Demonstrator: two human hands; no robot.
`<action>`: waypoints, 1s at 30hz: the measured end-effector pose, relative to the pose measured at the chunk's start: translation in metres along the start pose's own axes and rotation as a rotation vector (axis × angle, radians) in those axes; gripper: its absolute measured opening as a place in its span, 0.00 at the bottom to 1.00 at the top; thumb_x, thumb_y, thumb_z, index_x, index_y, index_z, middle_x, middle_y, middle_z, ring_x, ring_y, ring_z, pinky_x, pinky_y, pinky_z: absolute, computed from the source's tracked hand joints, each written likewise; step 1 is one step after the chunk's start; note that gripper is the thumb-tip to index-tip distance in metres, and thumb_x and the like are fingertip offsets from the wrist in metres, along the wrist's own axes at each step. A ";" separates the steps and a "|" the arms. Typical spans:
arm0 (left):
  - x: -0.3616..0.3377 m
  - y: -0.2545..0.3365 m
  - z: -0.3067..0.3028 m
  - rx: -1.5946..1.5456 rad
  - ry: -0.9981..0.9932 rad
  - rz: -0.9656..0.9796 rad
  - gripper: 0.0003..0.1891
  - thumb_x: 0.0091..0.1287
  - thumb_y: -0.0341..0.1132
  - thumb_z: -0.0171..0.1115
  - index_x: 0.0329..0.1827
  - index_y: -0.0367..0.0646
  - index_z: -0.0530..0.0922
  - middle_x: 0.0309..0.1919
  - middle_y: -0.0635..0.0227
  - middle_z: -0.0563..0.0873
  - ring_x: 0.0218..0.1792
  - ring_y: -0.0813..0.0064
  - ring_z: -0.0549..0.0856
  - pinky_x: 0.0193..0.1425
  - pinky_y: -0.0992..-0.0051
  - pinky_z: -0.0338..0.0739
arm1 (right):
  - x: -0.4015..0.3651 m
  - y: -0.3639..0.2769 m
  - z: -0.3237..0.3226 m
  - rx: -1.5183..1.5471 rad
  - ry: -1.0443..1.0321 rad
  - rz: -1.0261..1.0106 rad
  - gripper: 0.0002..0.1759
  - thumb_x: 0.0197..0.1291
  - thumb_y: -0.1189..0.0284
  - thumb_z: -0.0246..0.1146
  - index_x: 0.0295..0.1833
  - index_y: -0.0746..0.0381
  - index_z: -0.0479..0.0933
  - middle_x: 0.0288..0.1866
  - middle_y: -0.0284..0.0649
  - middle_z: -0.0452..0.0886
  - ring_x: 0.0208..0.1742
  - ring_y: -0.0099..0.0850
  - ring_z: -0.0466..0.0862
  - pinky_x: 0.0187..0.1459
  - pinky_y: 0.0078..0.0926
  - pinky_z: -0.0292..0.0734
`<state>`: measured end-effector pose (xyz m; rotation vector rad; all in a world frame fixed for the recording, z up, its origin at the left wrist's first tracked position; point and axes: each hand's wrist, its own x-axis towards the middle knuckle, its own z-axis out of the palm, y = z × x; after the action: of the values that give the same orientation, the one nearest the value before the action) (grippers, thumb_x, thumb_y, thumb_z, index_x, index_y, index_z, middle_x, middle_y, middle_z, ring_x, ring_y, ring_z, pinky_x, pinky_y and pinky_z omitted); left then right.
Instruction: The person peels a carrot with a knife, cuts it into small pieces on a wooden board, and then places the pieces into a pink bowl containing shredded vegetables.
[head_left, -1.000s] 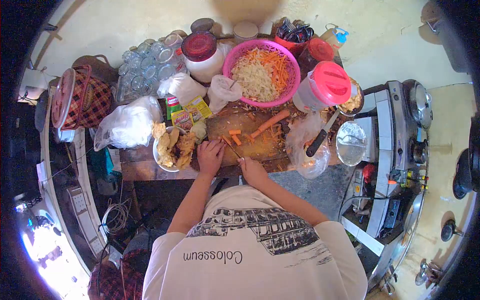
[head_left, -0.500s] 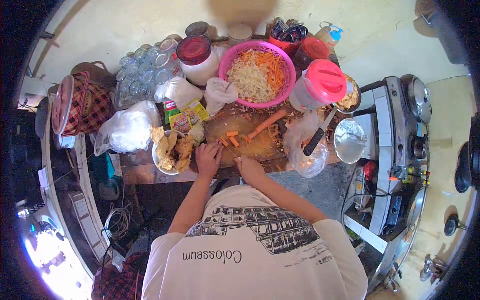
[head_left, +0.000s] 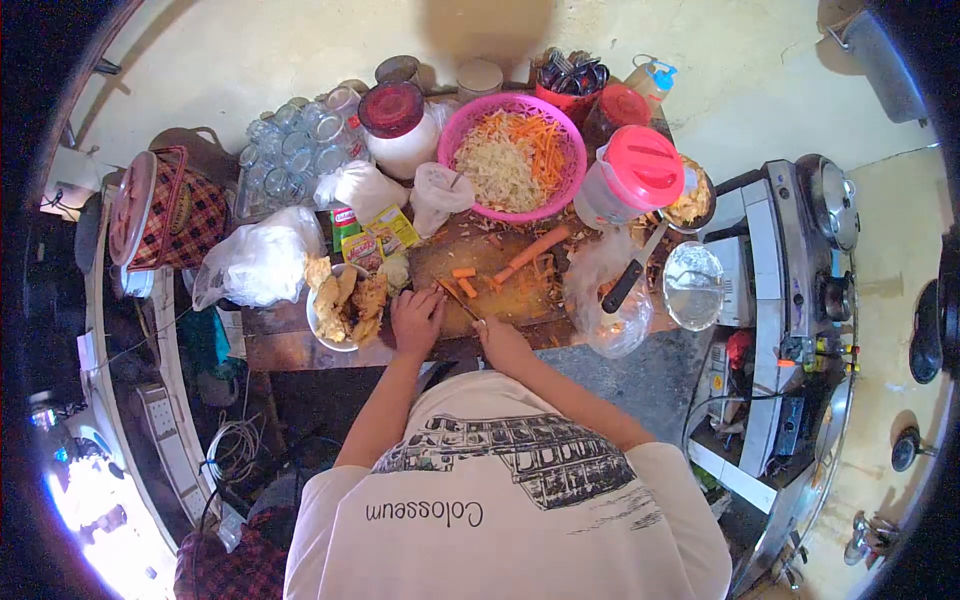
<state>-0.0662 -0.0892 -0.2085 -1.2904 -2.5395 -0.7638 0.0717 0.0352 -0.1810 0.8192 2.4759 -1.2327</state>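
My right hand is closed round a kitchen knife, whose thin blade points up and left across the wooden cutting board. Bunched at the board's left edge, my left hand presses its fingertips on a small carrot piece, largely hidden by the fingers and blade. Cut carrot chunks lie just beyond the blade. A longer peeled carrot rests diagonally farther back, with orange shavings around it. Left of my left hand stands a bowl of fried food.
Behind the board sits a pink basket of shredded vegetables. A pink-lidded pitcher, a plastic bag and a black-handled knife are on the right. Seasoning packets, white bags and glass jars crowd the left.
The view has shifted slightly. Both hands stay nearly in place, with the knife blade moving only a little beside the left fingertips.
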 end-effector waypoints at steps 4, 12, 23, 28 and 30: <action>0.003 0.002 -0.003 -0.010 0.016 0.000 0.07 0.56 0.37 0.65 0.36 0.47 0.83 0.38 0.75 0.85 0.36 0.71 0.77 0.44 0.69 0.69 | 0.008 0.015 0.015 0.036 0.076 -0.077 0.23 0.69 0.57 0.44 0.41 0.69 0.69 0.29 0.61 0.79 0.35 0.58 0.80 0.38 0.53 0.74; 0.003 0.004 -0.004 0.025 0.013 -0.034 0.07 0.55 0.38 0.65 0.35 0.49 0.83 0.36 0.75 0.84 0.37 0.71 0.78 0.44 0.68 0.68 | -0.005 0.003 -0.001 -0.119 0.055 0.012 0.23 0.68 0.56 0.44 0.42 0.68 0.69 0.28 0.60 0.79 0.34 0.56 0.80 0.37 0.51 0.74; 0.036 0.022 -0.005 -0.012 -0.181 0.235 0.09 0.55 0.36 0.63 0.39 0.48 0.80 0.38 0.68 0.81 0.43 0.65 0.77 0.48 0.65 0.69 | -0.013 -0.001 -0.021 0.122 0.211 0.021 0.21 0.69 0.58 0.44 0.40 0.67 0.67 0.29 0.61 0.77 0.33 0.59 0.78 0.35 0.54 0.70; 0.045 0.024 -0.004 0.003 -0.231 0.221 0.10 0.54 0.36 0.63 0.40 0.47 0.80 0.36 0.68 0.81 0.42 0.64 0.77 0.47 0.64 0.70 | -0.014 -0.001 -0.023 0.166 0.298 -0.004 0.20 0.69 0.57 0.44 0.40 0.66 0.67 0.30 0.62 0.76 0.35 0.59 0.77 0.37 0.54 0.69; 0.043 0.021 -0.001 -0.061 -0.182 0.097 0.10 0.56 0.34 0.62 0.40 0.45 0.80 0.34 0.68 0.82 0.39 0.64 0.78 0.45 0.63 0.71 | -0.011 0.003 -0.020 0.155 0.333 -0.007 0.21 0.69 0.57 0.44 0.40 0.67 0.67 0.30 0.61 0.77 0.35 0.60 0.77 0.37 0.54 0.69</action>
<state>-0.0754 -0.0500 -0.1834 -1.5568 -2.5865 -0.7398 0.0825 0.0484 -0.1659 1.1403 2.6614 -1.4040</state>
